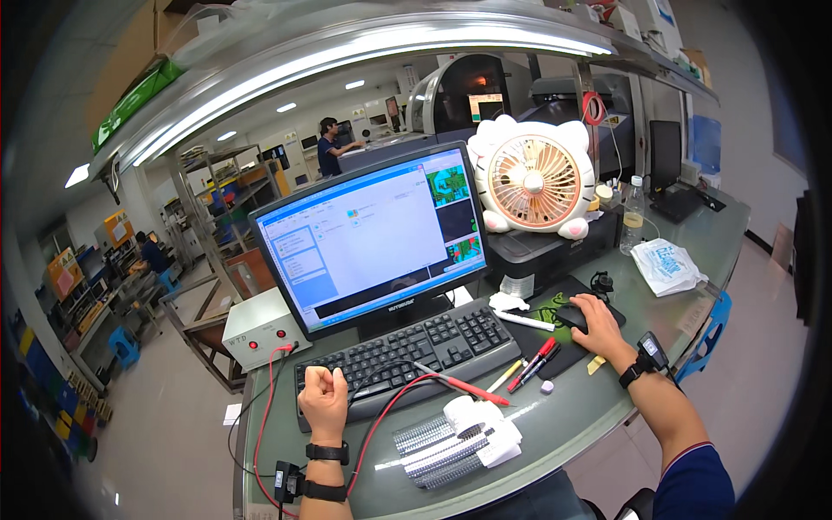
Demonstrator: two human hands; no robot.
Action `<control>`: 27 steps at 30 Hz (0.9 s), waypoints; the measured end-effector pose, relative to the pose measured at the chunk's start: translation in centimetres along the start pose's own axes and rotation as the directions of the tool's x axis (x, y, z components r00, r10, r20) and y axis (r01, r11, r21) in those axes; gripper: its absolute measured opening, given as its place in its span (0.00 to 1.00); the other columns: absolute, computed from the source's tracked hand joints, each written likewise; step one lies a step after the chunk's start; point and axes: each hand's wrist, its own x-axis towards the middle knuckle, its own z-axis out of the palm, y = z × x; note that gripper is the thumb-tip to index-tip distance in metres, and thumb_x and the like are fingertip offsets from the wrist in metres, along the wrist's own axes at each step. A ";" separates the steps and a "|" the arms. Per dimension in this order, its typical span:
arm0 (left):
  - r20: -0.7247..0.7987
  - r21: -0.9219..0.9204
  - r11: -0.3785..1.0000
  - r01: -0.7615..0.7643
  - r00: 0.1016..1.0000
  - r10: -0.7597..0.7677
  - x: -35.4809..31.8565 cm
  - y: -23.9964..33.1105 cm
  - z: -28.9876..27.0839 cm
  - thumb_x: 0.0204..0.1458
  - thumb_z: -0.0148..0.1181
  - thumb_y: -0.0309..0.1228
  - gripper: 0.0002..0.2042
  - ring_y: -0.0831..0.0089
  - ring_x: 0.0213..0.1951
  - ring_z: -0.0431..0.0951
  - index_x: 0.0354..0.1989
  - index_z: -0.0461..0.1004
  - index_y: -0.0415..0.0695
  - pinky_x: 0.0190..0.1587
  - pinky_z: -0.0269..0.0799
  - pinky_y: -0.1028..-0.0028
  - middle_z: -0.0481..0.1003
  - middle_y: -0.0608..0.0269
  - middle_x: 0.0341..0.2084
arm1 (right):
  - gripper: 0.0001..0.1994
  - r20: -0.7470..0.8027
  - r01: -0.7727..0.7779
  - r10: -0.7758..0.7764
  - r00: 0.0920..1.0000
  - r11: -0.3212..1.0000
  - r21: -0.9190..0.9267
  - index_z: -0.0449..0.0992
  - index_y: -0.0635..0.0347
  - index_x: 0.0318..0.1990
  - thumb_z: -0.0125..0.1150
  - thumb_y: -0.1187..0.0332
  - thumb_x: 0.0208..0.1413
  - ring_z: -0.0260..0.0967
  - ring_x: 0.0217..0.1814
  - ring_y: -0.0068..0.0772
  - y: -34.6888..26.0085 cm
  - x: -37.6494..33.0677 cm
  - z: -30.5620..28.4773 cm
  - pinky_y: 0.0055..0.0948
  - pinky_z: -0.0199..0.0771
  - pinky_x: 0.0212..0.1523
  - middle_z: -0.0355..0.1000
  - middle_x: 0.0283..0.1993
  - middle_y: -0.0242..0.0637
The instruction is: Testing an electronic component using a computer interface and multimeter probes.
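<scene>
Gripping the black computer mouse (pixel 569 318) on a dark mat (pixel 568 349), the person's right hand (pixel 596 324) lies with its fingers draped over the top. The left hand (pixel 324 400) is curled into a fist at the left end of the black keyboard (pixel 425 354); whether it encloses anything cannot be told. Between the hands lie a red test probe (pixel 473 390) and a red marker (pixel 542 351). Beyond both stands a monitor (pixel 373 234); beyond the right hand, a cat-shaped fan (pixel 534 182).
</scene>
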 end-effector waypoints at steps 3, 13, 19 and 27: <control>-0.023 0.042 0.999 -0.022 0.999 0.023 0.0 0.0 0.0 0.53 0.58 0.22 0.15 0.86 0.15 0.52 0.21 0.57 0.43 0.17 0.47 0.79 0.54 0.72 0.10 | 0.29 0.030 0.000 0.000 1.000 1.000 0.002 0.64 0.56 0.57 0.64 0.66 0.43 0.61 0.59 0.45 -0.5 0.1 -0.2 0.38 0.62 0.60 0.61 0.60 0.41; -0.008 0.085 0.994 -0.072 0.997 0.073 0.1 -0.6 -0.1 0.50 0.59 0.20 0.19 0.76 0.12 0.51 0.16 0.52 0.42 0.16 0.51 0.73 0.52 0.66 0.09 | 0.29 0.095 -0.010 0.006 0.995 0.999 0.046 0.63 0.55 0.58 0.63 0.65 0.45 0.58 0.64 0.44 1.0 1.2 0.6 0.41 0.60 0.60 0.60 0.62 0.41; -0.020 0.092 0.995 -0.032 0.999 0.034 0.1 -0.7 -0.4 0.49 0.59 0.19 0.19 0.78 0.13 0.51 0.16 0.52 0.42 0.16 0.50 0.73 0.52 0.67 0.10 | 0.28 0.087 0.010 -0.015 0.996 0.998 0.066 0.65 0.54 0.57 0.61 0.65 0.45 0.60 0.63 0.43 0.4 1.0 0.2 0.40 0.60 0.59 0.63 0.60 0.39; -0.002 0.063 0.998 -0.016 1.000 0.016 0.0 -0.6 -0.2 0.49 0.58 0.18 0.19 0.78 0.13 0.52 0.16 0.52 0.42 0.16 0.49 0.74 0.53 0.67 0.10 | 0.27 0.086 0.046 -0.051 0.995 0.997 0.066 0.66 0.54 0.57 0.61 0.66 0.45 0.62 0.59 0.42 0.1 1.1 0.0 0.38 0.60 0.58 0.65 0.59 0.37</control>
